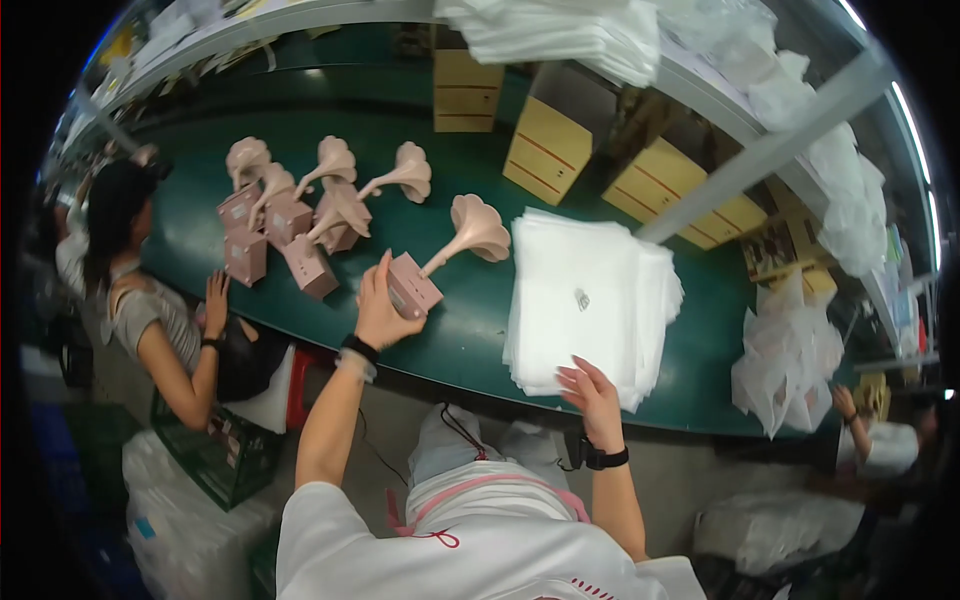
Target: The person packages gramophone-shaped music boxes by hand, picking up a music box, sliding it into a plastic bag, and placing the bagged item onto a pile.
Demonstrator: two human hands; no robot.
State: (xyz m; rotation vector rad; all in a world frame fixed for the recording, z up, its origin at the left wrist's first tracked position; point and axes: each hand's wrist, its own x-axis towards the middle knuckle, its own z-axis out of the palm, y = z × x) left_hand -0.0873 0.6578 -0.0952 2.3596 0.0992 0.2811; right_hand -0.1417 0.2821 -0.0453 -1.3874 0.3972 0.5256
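Six pink gramophones (417,288), one pile of white sheets (592,335)

Yel boxes (548,150) nr shelf post (760,152); red stool (300,387) + grn crate (245,478) by co-worker (160,325)

Pink gramophone (462,244), green tabletop (460,335)

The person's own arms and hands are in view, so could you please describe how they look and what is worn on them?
Both the left hand and right hand are bare, without gloves. The left wrist has a black band and a pale band; the right has a black watch-like strap. The white sleeves are short.
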